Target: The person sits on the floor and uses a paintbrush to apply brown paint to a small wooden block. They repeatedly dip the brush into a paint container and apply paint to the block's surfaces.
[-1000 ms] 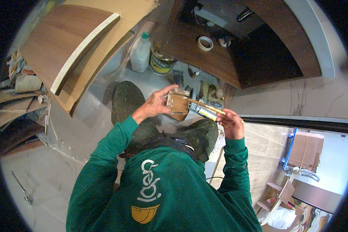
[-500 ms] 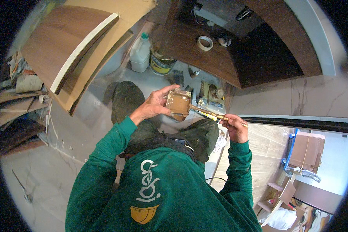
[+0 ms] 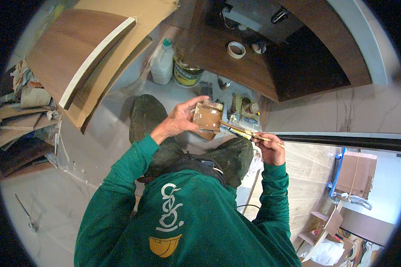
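Note:
My left hand (image 3: 181,118) grips a small, shallow square box (image 3: 207,116) by its left side, thumb below and fingers above. Its brown inner face shows several bright spots, and its rim is pale and smeared. My right hand (image 3: 271,147) pinches a thin paintbrush (image 3: 247,132) with a long brown-and-yellow handle. The brush's far end meets the right edge of the box; its bristles are too small to make out. Both hands are above my knees.
Beyond my feet stand a white jug (image 3: 162,62) with a green cap and a round tub (image 3: 186,73). A tape roll (image 3: 236,50) lies in the dark brown cabinet (image 3: 249,73). A curved brown panel (image 3: 75,49) leans at the left on cardboard.
The box has shifted slightly right and tilted, and bright spots now show on its brown face. The right hand and brush have barely moved.

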Tool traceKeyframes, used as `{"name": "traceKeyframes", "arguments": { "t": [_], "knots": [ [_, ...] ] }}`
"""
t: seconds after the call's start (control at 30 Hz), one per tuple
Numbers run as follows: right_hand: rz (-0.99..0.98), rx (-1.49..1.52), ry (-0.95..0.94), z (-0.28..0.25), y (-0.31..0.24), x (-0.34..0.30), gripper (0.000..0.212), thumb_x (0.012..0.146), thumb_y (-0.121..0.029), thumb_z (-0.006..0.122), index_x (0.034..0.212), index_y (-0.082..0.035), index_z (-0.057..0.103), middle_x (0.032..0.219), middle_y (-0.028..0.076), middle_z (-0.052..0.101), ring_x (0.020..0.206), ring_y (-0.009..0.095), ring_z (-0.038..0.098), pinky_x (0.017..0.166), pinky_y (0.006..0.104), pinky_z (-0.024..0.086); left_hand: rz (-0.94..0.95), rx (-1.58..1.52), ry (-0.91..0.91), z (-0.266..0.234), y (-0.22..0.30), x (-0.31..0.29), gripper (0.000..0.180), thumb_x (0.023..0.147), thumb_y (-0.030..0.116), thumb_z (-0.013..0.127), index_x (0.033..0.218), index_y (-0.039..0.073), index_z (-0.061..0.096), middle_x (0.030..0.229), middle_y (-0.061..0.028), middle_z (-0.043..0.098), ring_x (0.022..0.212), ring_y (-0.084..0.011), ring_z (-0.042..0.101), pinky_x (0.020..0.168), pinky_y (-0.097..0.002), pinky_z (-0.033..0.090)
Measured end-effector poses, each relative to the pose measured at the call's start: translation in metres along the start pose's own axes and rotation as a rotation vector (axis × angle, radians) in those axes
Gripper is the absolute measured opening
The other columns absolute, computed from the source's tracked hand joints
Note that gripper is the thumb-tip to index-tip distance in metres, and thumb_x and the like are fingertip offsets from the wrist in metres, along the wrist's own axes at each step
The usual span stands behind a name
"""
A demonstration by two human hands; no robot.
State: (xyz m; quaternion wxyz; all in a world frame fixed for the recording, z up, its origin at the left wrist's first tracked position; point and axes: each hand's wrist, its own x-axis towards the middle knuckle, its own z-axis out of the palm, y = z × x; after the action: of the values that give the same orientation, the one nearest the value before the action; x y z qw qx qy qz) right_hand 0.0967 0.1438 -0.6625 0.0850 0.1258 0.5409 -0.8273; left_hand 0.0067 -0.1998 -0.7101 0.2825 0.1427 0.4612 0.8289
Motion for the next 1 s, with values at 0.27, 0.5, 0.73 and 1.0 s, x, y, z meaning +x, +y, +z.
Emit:
{"name": "traceKeyframes", "arguments": {
  "t": [0.27, 0.5, 0.73, 1.0],
  "knots": [
    [-0.001, 0.104, 0.003, 0.008, -0.004, 0.0, 0.028, 0.083, -0.012, 0.059, 0.106, 0.004, 0.064, 0.097, 0.02, 0.068, 0.087, 0.031, 0.067, 0.078, 0.0379, 0.052, 0.034, 0.029, -0.003, 0.007, 0.002, 0.004, 0.097, 0.063, -0.007, 0.072, 0.149, 0.001, 0.028, 0.143, -0.0107, 0.044, 0.13, -0.0222, 0.046, 0.107, -0.0374, 0.042],
    [-0.011, 0.041, 0.001, 0.004, 0.007, 0.005, 0.027, 0.085, -0.012, 0.059, 0.106, 0.005, 0.065, 0.096, 0.019, 0.069, 0.085, 0.031, 0.068, 0.074, 0.0375, 0.053, 0.014, 0.091, 0.029, 0.008, 0.009, 0.003, 0.096, 0.064, -0.01, 0.071, 0.149, 0.002, 0.028, 0.142, -0.0101, 0.045, 0.127, -0.0215, 0.049, 0.104, -0.0371, 0.045],
    [0.008, 0.135, 0.043, 0.001, 0.008, 0.009, 0.029, 0.089, -0.02, 0.058, 0.105, 0.001, 0.065, 0.091, 0.018, 0.071, 0.078, 0.029, 0.069, 0.072, 0.0377, 0.055, 0.066, 0.079, 0.026, 0.007, 0.004, 0.0, 0.095, 0.065, -0.009, 0.07, 0.149, 0.002, 0.028, 0.142, -0.0103, 0.045, 0.124, -0.0212, 0.051, 0.104, -0.0374, 0.045],
    [0.126, 0.178, 0.157, -0.001, 0.037, 0.023, 0.03, 0.094, -0.024, 0.054, 0.107, 0.003, 0.06, 0.09, 0.018, 0.07, 0.079, 0.027, 0.068, 0.069, 0.0345, 0.054, 0.038, 0.085, 0.035, 0.009, 0.003, -0.001, 0.094, 0.065, -0.01, 0.069, 0.149, 0.003, 0.028, 0.141, -0.0096, 0.046, 0.124, -0.0215, 0.051, 0.104, -0.0371, 0.046]
  ]
}}
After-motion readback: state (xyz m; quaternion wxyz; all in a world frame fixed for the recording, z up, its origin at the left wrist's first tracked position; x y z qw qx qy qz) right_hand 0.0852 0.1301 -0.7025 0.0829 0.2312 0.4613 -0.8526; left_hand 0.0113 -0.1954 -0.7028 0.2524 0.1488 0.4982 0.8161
